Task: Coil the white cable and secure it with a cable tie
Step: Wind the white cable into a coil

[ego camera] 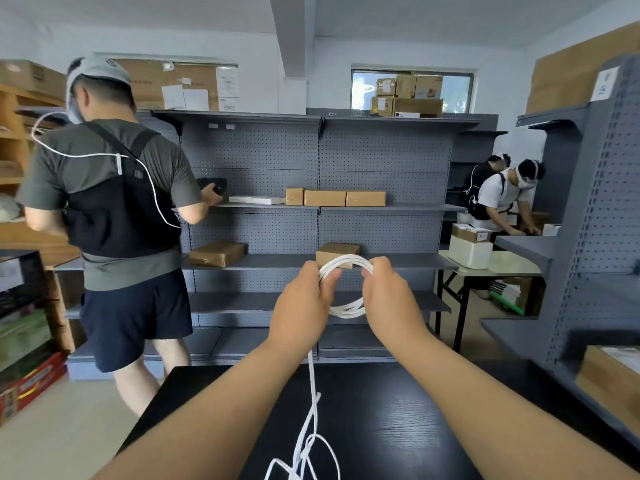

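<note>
I hold a partly wound white cable in the air above a black table. My left hand pinches the left side of the coil between thumb and fingers. My right hand grips the right side, fingers curled round the loops. The loose rest of the cable hangs down from under my left hand and lies in tangled loops on the table's near edge. No cable tie is visible.
A person in a grey shirt stands close on the left at grey pegboard shelves holding cardboard boxes. Two more people work at the back right. Another grey shelf unit stands at the right.
</note>
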Motion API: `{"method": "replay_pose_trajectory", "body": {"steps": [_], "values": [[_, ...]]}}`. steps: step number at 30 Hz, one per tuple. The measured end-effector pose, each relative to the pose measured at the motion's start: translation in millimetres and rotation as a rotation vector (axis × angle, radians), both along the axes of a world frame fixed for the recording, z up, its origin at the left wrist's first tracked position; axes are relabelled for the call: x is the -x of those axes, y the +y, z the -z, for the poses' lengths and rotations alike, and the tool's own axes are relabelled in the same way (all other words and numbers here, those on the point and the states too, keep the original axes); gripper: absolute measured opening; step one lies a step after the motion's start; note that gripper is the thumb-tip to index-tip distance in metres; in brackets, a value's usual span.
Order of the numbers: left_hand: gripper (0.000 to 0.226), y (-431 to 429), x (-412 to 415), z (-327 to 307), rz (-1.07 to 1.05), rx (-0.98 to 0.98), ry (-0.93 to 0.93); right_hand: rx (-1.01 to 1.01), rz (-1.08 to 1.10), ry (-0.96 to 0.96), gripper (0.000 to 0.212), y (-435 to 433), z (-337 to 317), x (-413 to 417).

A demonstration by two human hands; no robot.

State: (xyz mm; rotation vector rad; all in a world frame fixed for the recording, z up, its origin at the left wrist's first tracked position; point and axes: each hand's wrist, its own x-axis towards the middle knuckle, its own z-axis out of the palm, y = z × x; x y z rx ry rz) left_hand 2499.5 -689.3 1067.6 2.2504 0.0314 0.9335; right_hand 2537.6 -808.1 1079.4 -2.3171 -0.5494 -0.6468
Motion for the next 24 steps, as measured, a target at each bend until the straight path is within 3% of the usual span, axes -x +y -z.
{"method": "replay_pose_trajectory", "body": {"steps": [3,6,10,13,17,24], "values": [[0.019,-9,3,2,0.171,0.316,-0.124,-0.168,-0.065,0.037,0.021,3,3,8],[0.018,-10,8,1,0.233,0.438,-0.123,-0.228,-0.136,0.093,0.021,1,8,11],[0.021,-8,9,-3,0.152,0.222,-0.081,-0.179,-0.245,0.184,0.018,-6,10,11],[0.023,-6,9,-8,0.085,-0.007,-0.059,0.0,-0.217,0.109,0.015,-15,7,11],[0.017,-3,12,-18,0.099,-0.138,-0.008,0.249,-0.167,-0.013,0.021,-23,1,7],[0.021,-11,2,-19,0.046,0.025,-0.094,-0.153,-0.224,0.099,0.018,-6,5,9]]}}
